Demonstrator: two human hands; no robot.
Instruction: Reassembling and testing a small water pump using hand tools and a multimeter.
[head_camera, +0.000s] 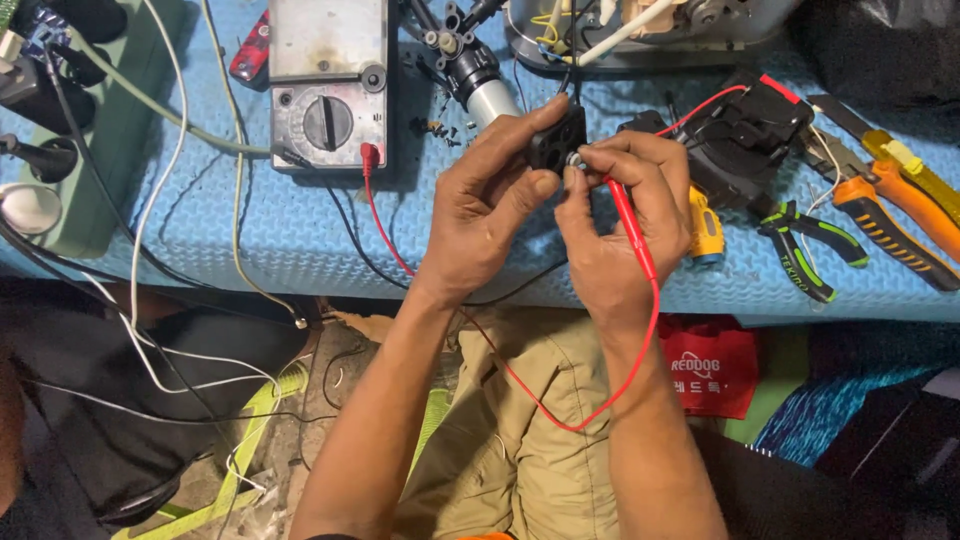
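Seen from above: two bare hands meeting over the near edge of a blue padded surface (300, 230). Left hand (490, 200) curled around a small black part (558, 140), fingers (520, 125) closed on its top and side, thumb pressed beneath. Right hand (625, 210) just beside it, fingers (640, 150) pinched shut on a red test probe (628, 225), with the probe tip touching a small round metal spot on the black part. Red lead (560, 415) looping down from the probe over khaki trousers (530, 440), then back up to a grey dial multimeter (328, 85) lying on the surface to the left of the hands. Behind the hands, a grey cylindrical motor piece (482, 85) with tiny dark screws scattered near it. To the right, an opened black housing with red wire (745, 135), a small yellow tool (706, 230) partly hidden behind the right hand, green-handled cutters (815, 245) and orange-handled pliers (890, 215). At far left, a green power strip (110, 130) with black plugs and white cables trailing off the edge. Below the surface, a red bag (715, 365) on the floor.
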